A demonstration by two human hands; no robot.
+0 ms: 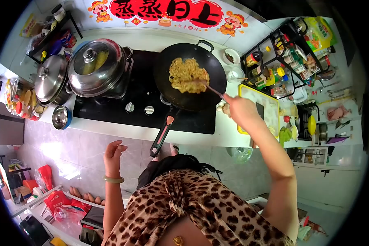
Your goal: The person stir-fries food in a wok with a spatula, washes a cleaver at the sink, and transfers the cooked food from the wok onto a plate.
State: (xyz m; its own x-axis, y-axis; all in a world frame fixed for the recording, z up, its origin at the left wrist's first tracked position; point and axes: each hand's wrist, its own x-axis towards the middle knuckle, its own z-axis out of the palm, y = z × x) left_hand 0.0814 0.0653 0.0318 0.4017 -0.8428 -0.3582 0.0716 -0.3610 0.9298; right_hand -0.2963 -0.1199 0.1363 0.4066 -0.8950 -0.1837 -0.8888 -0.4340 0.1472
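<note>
Yellowish-brown sliced food (181,76) sits at twelve o'clock in my view, inside the round black wok (164,84). Toward three, I see the right hand (244,110) gripping a slim brownish utensil (214,89), its far end in the food. The left hand (114,152), toward eight, hangs half-open, fingers loosely bent, near the white counter (123,126).

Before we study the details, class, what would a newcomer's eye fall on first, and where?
Probably the bright red sign on the back wall. Below it, yellowish food fills the middle of a black wok, where the right hand holds a utensil. To the left sits a large lidded pot.
</note>
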